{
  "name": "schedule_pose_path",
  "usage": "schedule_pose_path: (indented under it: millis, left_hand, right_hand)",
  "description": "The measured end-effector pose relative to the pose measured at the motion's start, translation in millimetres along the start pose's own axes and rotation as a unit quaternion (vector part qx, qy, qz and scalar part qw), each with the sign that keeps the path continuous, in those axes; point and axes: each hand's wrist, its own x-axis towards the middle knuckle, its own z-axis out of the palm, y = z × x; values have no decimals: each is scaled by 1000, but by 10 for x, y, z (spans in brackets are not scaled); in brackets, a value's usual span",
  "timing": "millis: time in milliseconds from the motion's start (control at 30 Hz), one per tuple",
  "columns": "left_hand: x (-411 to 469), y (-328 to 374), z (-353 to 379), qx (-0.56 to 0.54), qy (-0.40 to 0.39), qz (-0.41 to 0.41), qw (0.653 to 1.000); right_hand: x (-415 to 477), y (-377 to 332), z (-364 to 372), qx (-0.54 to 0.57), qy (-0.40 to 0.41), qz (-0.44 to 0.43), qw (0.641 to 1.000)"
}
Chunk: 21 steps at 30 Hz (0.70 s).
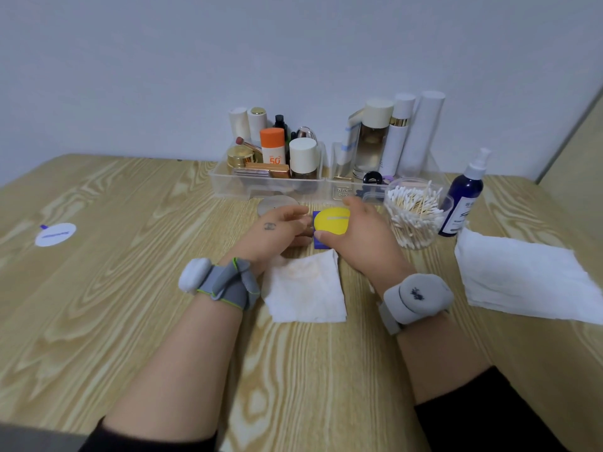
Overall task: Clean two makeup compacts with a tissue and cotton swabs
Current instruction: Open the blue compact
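I saw the blue compact [319, 243], square with a round yellow lid [331, 220], raised just off the table [130, 288] at centre, lid tilted towards the camera. The right hand [362, 236] gripped it, thumb on the near edge. The left hand [274, 233] reached its left side; I could not tell whether it held on. The beige compact [277, 203], round and closed, lay flat just behind the left hand. A used tissue [305, 288], folded square and smudged orange-tan, lay flat just below the hands. The cotton swabs [412, 212] stood packed in a clear jar [421, 238] at right, and clean tissues [522, 282] lay stacked beyond.
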Motion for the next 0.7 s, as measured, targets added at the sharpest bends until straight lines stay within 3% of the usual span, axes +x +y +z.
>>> schedule_pose_path:
  millis: [467,700]
  left_hand:
    - [-29,71,39,-108,-25,-26,994]
    - [-67,151,-3,-189,-14,13,982]
  right_hand:
    - [-25,-67,-76,181,29,43,982]
    - [-79,-147,-109,216,15,-66,974]
